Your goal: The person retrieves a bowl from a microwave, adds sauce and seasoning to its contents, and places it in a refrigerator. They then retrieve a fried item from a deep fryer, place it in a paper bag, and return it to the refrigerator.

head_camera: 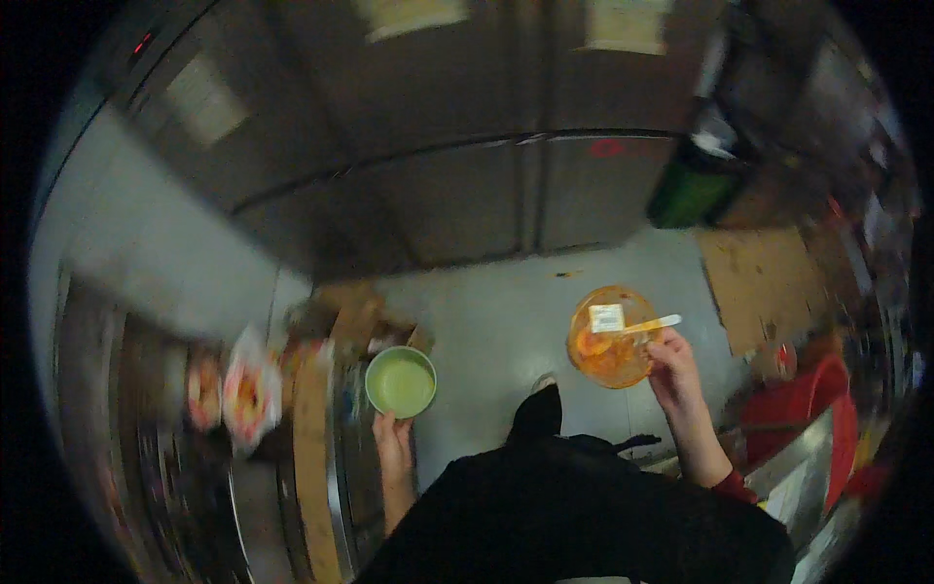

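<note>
My left hand (394, 445) grips the near rim of a round green bowl (401, 382), whose inside faces up and shows pale green. On the other side, my right hand (670, 359) pinches the edge of a round, see-through orange-stained container or lid (613, 361). A white label (607, 318) with print sits on it. Across it lies a spoon-like utensil (653, 324) with a pale handle end near my fingers. Blur hides whether the container holds food or is only smeared. Both things are held above the floor, well apart from each other.
Dark steel cabinet doors (438, 197) stand ahead. A green bin (693, 186) and flattened cardboard (762, 285) are at the right, with a red tub (795, 409) nearer me. Blurred shelving with packages (252, 394) lines the left. Grey floor (496, 321) lies between.
</note>
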`<control>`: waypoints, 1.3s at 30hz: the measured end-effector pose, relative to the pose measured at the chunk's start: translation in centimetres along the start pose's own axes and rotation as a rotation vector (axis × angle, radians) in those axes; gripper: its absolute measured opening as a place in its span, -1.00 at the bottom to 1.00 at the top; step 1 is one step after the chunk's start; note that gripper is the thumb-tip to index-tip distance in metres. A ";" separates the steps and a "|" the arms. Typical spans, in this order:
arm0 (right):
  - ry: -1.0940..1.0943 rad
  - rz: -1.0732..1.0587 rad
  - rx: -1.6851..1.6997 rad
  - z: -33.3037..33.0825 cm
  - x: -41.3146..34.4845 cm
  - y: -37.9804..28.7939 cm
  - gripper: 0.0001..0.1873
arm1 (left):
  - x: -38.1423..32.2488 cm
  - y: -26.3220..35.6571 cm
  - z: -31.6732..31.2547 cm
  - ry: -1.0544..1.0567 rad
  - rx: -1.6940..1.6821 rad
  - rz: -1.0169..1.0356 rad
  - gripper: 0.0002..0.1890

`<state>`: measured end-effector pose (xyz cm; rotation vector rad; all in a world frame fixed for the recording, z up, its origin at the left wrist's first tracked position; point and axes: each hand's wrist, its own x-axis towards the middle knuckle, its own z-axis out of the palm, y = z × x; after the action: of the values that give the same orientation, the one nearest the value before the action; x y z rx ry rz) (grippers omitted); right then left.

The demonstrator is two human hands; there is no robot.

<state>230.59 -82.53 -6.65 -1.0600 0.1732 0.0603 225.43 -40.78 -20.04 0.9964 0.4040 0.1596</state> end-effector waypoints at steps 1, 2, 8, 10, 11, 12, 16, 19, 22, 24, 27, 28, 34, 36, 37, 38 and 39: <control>0.079 -0.013 0.033 -1.1 2.2 -0.9 -0.88 | 4.0 -0.6 3.8 -0.044 0.023 -0.036 -0.50; 0.147 -0.022 0.064 -2.6 4.0 -2.6 -0.86 | 7.2 -1.7 8.3 -0.080 0.043 -0.067 -0.50; 0.526 -0.297 0.095 -17.0 7.0 -10.6 -0.91 | 21.2 -11.5 39.1 -0.621 0.258 -0.284 -0.48; 0.702 -0.403 0.165 -21.3 7.2 -12.1 -0.92 | 24.2 -14.7 51.1 -0.819 0.267 -0.299 -0.54; 0.791 -0.457 0.176 -23.9 7.3 -12.5 -0.92 | 25.1 -16.5 57.4 -0.925 0.260 -0.331 -0.57; 0.766 -0.506 0.164 -27.1 7.1 -12.5 -0.88 | 27.7 -19.6 61.9 -1.005 0.197 -0.344 -0.60; 0.988 -0.602 0.130 -38.1 6.6 -14.5 -0.79 | 26.9 -25.5 85.6 -1.015 0.135 -0.298 -0.79; 1.077 -0.688 0.114 -45.6 7.3 -18.2 -0.78 | 30.7 -32.0 99.1 -1.060 0.086 -0.302 -0.68; 1.166 -0.661 0.125 -53.5 6.6 -20.3 -0.76 | 33.2 -37.3 110.4 -1.012 0.093 -0.287 -0.61; 1.191 -0.689 0.204 -55.3 9.4 -26.2 -0.79 | 36.9 -40.6 116.5 -1.009 0.100 -0.265 -0.56; 1.192 -0.646 0.146 -63.6 10.5 -29.2 -0.75 | 42.2 -46.0 122.6 -0.936 0.139 -0.252 -0.43; 1.231 -0.651 0.133 -65.3 11.4 -30.8 -0.76 | 42.2 -47.7 125.0 -0.929 0.152 -0.252 -0.42; 1.293 -0.637 0.210 -77.7 20.7 -40.4 -0.77 | 48.1 -59.0 134.9 -0.859 0.180 -0.228 -0.24; 1.352 -0.560 0.227 -82.6 23.3 -43.6 -0.83 | 47.7 -62.7 136.4 -0.716 0.196 -0.257 -0.19; 1.369 -0.523 0.239 -84.4 24.8 -46.6 -0.89 | 48.4 -64.3 135.4 -0.669 0.137 -0.296 -0.20; 1.387 -0.541 0.277 -86.6 24.9 -47.8 -0.91 | 49.0 -67.1 134.7 -0.603 0.080 -0.379 -0.25; 1.434 -0.572 0.318 -88.7 24.5 -48.3 -0.92 | 45.9 -70.5 135.5 -0.750 0.075 -0.381 -0.30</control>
<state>251.11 -184.35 -11.44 -0.6246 1.1125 -1.2313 318.02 -170.44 -26.54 0.9601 -0.0967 -0.5664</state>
